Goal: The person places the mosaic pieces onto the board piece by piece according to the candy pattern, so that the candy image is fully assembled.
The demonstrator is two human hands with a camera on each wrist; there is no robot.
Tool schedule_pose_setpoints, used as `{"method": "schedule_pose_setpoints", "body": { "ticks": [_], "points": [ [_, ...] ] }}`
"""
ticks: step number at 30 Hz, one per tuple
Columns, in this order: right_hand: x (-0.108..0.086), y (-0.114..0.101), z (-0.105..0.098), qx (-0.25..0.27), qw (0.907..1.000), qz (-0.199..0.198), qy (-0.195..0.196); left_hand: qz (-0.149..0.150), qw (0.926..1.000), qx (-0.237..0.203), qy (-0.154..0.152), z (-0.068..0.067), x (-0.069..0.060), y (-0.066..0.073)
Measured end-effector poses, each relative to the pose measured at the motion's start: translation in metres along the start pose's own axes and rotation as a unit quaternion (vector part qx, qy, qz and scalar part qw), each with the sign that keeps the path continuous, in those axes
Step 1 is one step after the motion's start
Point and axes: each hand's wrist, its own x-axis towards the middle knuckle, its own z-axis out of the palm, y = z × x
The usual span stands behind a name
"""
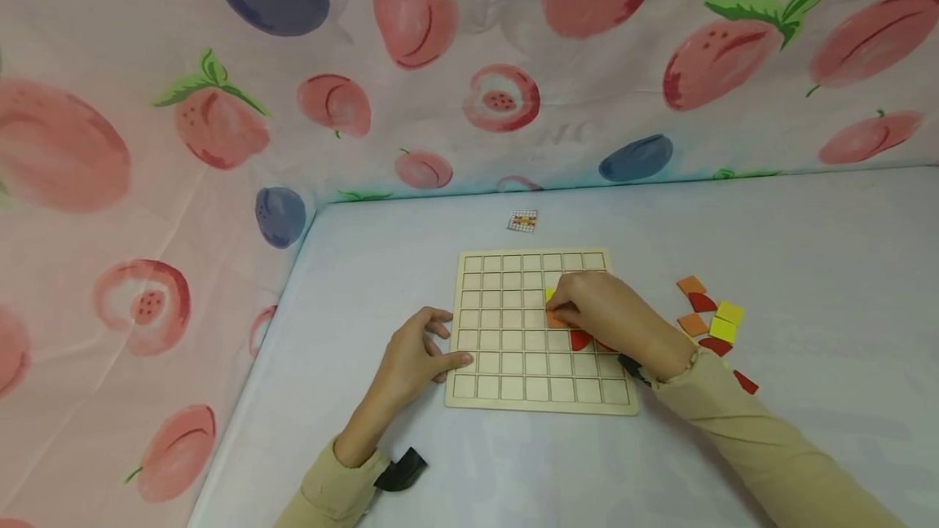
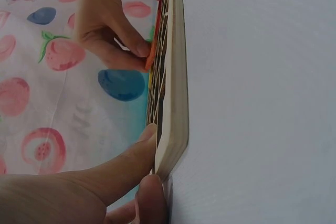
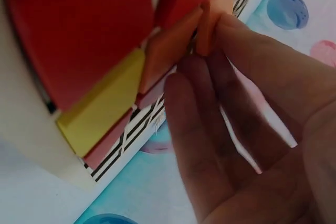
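A light wooden grid board (image 1: 506, 388) lies flat on the table. My left hand (image 1: 412, 355) holds its left edge, with the thumb (image 2: 137, 153) over the frame and fingers against the side. Over the middle of the grid, my right hand (image 1: 605, 308) pinches an orange tile (image 3: 205, 31) between thumb and fingertips, standing on edge just above the board. Beside it in the right wrist view, another orange tile (image 3: 170, 45), a yellow tile (image 3: 102, 111) and red rounded pieces (image 3: 79, 30) sit in the grid. From the head, the right hand and wrist hide part of these.
Loose yellow tiles (image 1: 726, 321), orange tiles (image 1: 691, 285) and red pieces (image 1: 702, 302) lie to the right of the board. A small printed pattern card (image 1: 523, 221) lies behind it. A fruit-patterned cloth (image 1: 418, 129) rises at the back and left.
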Motion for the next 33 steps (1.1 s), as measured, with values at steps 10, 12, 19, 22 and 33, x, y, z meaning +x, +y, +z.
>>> {"method": "schedule_pose_setpoints", "body": {
  "ticks": [10,12,19,22,33],
  "points": [
    [-0.001,-0.001,0.004,-0.007,0.9998,0.019,0.004,0.000,1.0000,0.000,0.003,-0.001,0.000,0.000],
    [-0.002,-0.001,0.005,-0.009,0.9998,0.017,0.006,0.001,1.0000,0.002,0.003,-0.001,0.000,0.000],
    [-0.009,0.003,0.001,-0.020,0.9993,0.027,0.015,-0.006,1.0000,0.002,0.002,0.000,0.000,0.000],
    [-0.013,0.006,-0.005,-0.023,0.9991,0.034,0.011,-0.005,1.0000,0.002,0.003,0.000,0.000,0.000],
    [-0.030,0.017,-0.023,-0.057,0.9975,0.041,0.008,-0.005,1.0000,0.004,0.004,0.000,-0.001,0.000]
  ]
}}
